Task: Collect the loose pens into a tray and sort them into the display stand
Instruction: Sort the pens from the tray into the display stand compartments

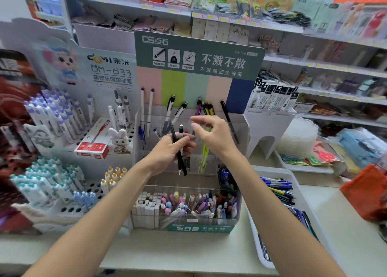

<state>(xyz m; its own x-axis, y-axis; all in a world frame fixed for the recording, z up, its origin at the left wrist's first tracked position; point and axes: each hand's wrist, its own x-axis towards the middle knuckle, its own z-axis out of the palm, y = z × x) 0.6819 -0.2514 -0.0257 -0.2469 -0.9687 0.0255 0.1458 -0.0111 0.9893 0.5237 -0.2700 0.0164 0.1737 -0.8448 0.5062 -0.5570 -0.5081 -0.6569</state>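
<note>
Left hand (169,149): grips two pens (181,133), tips down, before the display stand (238,92).
Right hand (211,134): empty, fingers loose, just beside them.
Tray (270,170): at right, holds more pens.
Advice: pull one pen by its top and slot it with matching ones.

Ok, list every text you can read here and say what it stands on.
"DS点石": display stand header
"不溅不散": same header
"不溅墨细尖钢笔": same header
"DS-758": same header
"DOMI東米": cartoon pen card, left
"DM-633": same card
"萌宠乐园按动笔": same card
Shelf tags and red box: too blurred to read.
</note>
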